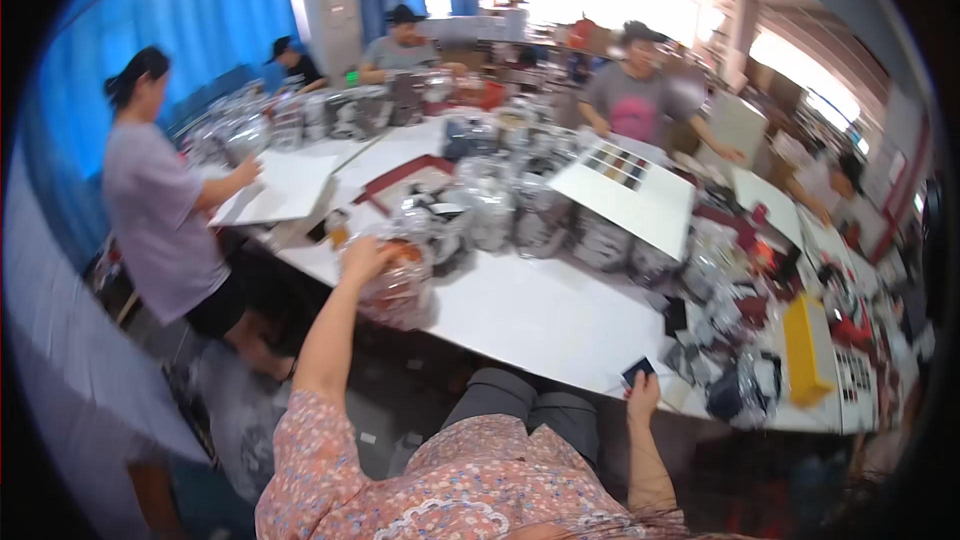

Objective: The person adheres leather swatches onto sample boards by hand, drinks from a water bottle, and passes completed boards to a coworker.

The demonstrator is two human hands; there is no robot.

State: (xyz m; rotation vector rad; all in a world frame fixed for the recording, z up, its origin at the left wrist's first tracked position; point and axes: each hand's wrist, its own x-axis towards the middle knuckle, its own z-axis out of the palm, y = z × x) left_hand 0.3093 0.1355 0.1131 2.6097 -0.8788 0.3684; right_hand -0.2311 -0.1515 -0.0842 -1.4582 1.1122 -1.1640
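Note:
My left hand [368,258] reaches forward to the near edge of the table, its fingers closed on the top of a clear plastic bag [400,290] with orange-brown and pinkish contents. What exactly lies inside is blurred. Lower right, my right hand [643,395] pinches a small dark square piece [637,371], like a fabric swatch, just over the table's front edge. Behind the left hand's bag stand several more plastic-wrapped bundles [490,205] in grey and white. The white tabletop [530,305] stretches between my two hands.
A white board with dark swatches [622,168] rests on the bundles. To the right are a yellow box [806,350] and piled bagged pieces [740,385]. A person in a lilac shirt [160,190] stands left with a white board [280,185]; other people work across the table.

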